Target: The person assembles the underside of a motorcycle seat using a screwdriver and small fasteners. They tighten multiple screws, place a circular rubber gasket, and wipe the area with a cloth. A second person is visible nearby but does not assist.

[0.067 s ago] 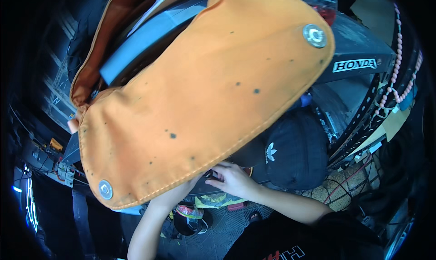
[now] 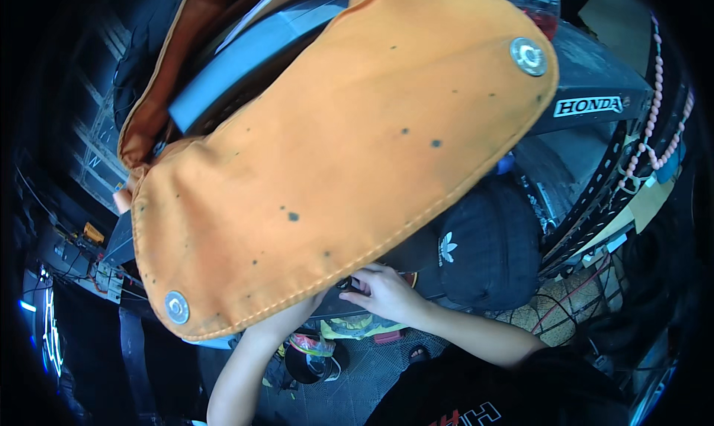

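A large orange flap (image 2: 335, 158) with a metal snap at each lower corner and small dark spots fills the middle of the view. Below its stitched edge, my right hand (image 2: 388, 294) has its thumb and fingers closed around a small dark object (image 2: 345, 284), too covered to name. Close by on the left is my left hand (image 2: 301, 316); the flap hides its fingers, so I cannot see what they hold.
Behind the flap, a blue strip (image 2: 249, 73) shows inside the orange opening. To the right lies a black rounded cloth bag (image 2: 491, 251) with a white emblem. Pink beads (image 2: 654, 91) hang at the far right. A dark bucket (image 2: 312, 363) stands on the floor below.
The flap and surroundings sit slightly further right in the picture. Both hands keep nearly the same pose beneath the flap's edge.
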The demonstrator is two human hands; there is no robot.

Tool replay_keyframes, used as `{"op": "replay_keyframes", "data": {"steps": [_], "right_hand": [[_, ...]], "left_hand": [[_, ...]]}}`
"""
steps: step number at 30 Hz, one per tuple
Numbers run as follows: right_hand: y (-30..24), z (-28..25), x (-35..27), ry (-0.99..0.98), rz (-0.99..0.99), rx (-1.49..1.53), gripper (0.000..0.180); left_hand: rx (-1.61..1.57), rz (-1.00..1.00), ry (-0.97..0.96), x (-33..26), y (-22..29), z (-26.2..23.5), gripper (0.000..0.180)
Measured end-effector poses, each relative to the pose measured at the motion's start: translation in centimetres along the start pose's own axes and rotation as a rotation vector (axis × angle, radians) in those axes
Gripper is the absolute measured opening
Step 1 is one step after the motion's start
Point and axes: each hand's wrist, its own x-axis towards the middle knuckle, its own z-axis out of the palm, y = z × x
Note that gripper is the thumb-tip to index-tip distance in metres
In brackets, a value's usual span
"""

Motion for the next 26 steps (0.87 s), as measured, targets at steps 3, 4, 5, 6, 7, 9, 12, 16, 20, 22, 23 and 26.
{"op": "replay_keyframes", "data": {"steps": [3, 4, 5, 6, 7, 9, 12, 16, 20, 22, 23, 26], "right_hand": [[-1.5, -1.1, 0.1, -0.093, 0.112, 0.003, 0.034], [-1.7, -1.0, 0.2, -0.101, 0.12, 0.013, 0.035], [-1.9, -0.9, 0.2, -0.109, 0.129, 0.021, 0.035], [-1.7, -0.6, 0.1, -0.097, 0.115, 0.021, 0.036], [-1.8, -0.7, 0.1, -0.096, 0.127, 0.028, 0.036], [-2.1, -0.9, 0.2, -0.093, 0.153, 0.044, 0.036], [-2.4, -1.0, 0.4, -0.126, 0.187, 0.051, 0.036], [-1.7, -0.9, 0.1, -0.05, 0.126, 0.038, 0.036], [-2.6, -0.2, 0.4, -0.023, 0.044, -0.009, 0.038], [-1.8, 0.1, 0.2, -0.013, 0.023, -0.042, 0.039], [-1.2, 0.4, 0.1, -0.005, 0.01, -0.061, 0.04], [-1.0, 0.0, 0.3, 0.005, 0.045, -0.191, 0.059]], "left_hand": [[-0.081, 0.048, -0.123, 0.3, 0.3, -2.3, 0.022], [-0.083, 0.041, -0.158, 0.1, 0.3, -2.7, 0.023], [-0.05, 0.016, -0.192, 0.0, 0.1, -2.7, 0.023], [-0.022, -0.003, -0.222, 0.0, 0.0, -2.5, 0.024], [-0.003, -0.012, -0.244, 0.2, -0.1, -2.2, 0.024], [-0.166, 0.078, -0.149, 0.2, 0.5, -2.6, 0.022], [-0.115, 0.01, -0.189, 0.3, 1.6, -3.0, 0.021], [0.115, 0.234, -0.044, 0.8, 0.9, -2.7, 0.021], [0.24, 0.129, 0.12, -2.6, -1.8, 1.1, 0.021], [0.035, 0.038, 0.133, -2.5, -2.2, 0.8, 0.036], [-0.068, -0.002, 0.147, -2.4, -2.3, 0.6, 0.044], [-0.784, -0.18, 0.155, -2.9, -4.7, -1.9, 0.073]]}}
